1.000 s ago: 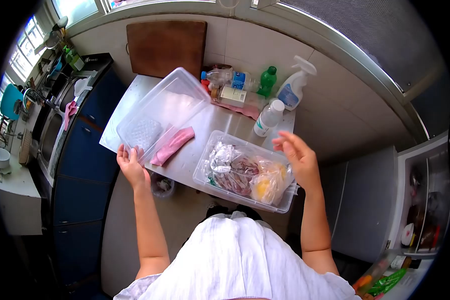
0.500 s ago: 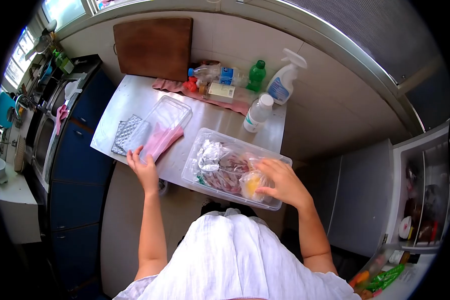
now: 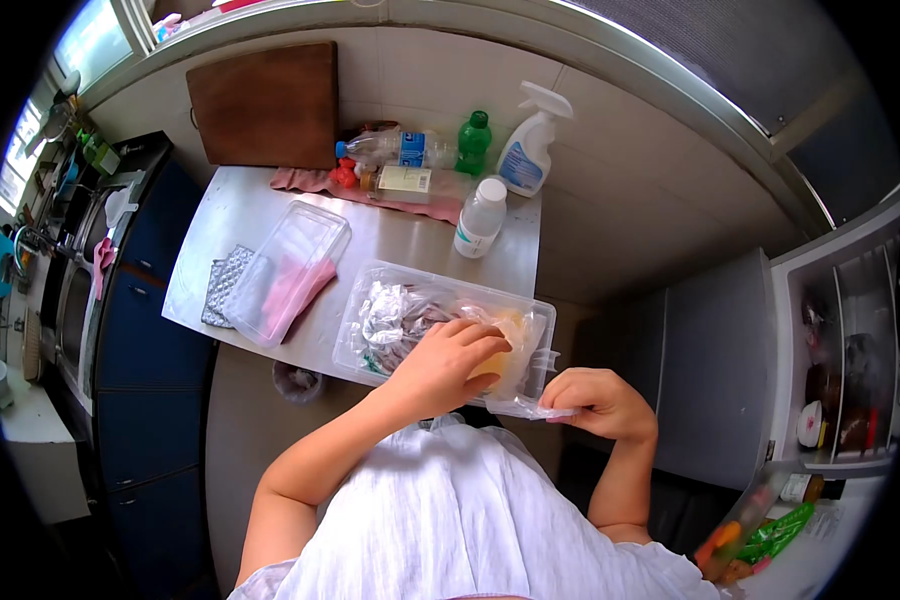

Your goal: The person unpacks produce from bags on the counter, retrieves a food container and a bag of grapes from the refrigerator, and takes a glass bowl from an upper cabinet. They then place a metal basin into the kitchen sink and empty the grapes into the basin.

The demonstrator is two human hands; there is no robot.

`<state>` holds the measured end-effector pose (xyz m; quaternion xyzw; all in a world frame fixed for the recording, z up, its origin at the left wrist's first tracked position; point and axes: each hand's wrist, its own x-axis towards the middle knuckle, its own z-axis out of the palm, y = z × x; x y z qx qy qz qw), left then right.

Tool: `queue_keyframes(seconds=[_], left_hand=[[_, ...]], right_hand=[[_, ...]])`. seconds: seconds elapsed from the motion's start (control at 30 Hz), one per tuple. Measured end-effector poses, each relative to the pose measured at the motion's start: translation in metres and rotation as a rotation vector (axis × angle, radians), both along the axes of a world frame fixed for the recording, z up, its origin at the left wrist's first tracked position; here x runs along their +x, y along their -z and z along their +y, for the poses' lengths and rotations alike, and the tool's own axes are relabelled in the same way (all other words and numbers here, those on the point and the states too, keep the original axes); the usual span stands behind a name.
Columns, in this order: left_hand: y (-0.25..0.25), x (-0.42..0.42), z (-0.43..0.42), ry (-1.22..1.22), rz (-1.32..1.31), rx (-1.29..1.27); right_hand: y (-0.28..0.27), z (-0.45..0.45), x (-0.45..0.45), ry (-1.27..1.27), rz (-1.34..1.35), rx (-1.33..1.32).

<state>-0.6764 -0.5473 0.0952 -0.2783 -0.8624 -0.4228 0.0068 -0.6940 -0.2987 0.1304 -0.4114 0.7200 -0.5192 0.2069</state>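
Over on the left, a quilted silvery pad point(image 3: 234, 268) lies on the smooth metal table point(image 3: 192, 262). Beside it, partly overlapping it, is a clear plastic lid point(image 3: 317, 232), rectangular with rounded corners, a folded pink cloth point(image 3: 305, 297) showing through it. Behind, a flat brown wooden board point(image 3: 265, 105) leans on the tiled wall, and next to it glossy bottles lie on a rumpled pink strip of fabric point(image 3: 410, 207), with a ribbed green bottle point(image 3: 473, 143) upright at their right.

Toward the front edge sits a see-through rectangular box point(image 3: 348, 335), filled with thin, crinkly bags: a crumpled whitish bundle point(image 3: 390, 315) at its left, and a softly bulging bag of something yellow point(image 3: 505, 345) toward its right. The left hand point(image 3: 460, 360) reaches over the box, fingers curved and thumb parted from them, right at the yellow bag; whether they press on it, I can't tell. The bag lies under and just to the right of those fingertips. Farther right, the right hand point(image 3: 595, 402) pinches wrinkled clear film point(image 3: 525, 406) between thumb and bent fingers, outside the box's near right corner, with the yellow bag up and to its left.
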Motion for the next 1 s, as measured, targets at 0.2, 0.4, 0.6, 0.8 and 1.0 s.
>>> queue_keyframes(seconds=[0.2, 0.4, 0.6, 0.8, 1.0], left_hand=[[-0.01, -0.016, 0.002, 0.285, -0.05, -0.011], [-0.008, -0.017, 0.003, 0.178, 0.013, -0.144], [-0.003, -0.017, 0.006, 0.102, 0.127, -0.144], [0.003, -0.021, 0.001, 0.102, 0.135, -0.097], [0.006, -0.021, 0.003, 0.086, 0.123, -0.044]], right_hand=[[-0.015, -0.018, 0.002, 0.315, 0.083, -0.272], [-0.024, -0.059, -0.023, 0.273, 0.348, -0.325], [-0.001, -0.036, -0.017, 0.49, -0.092, -0.354], [0.014, -0.006, 0.006, 0.602, 0.082, -0.032], [0.053, -0.017, 0.025, 0.607, 0.359, 0.207]])
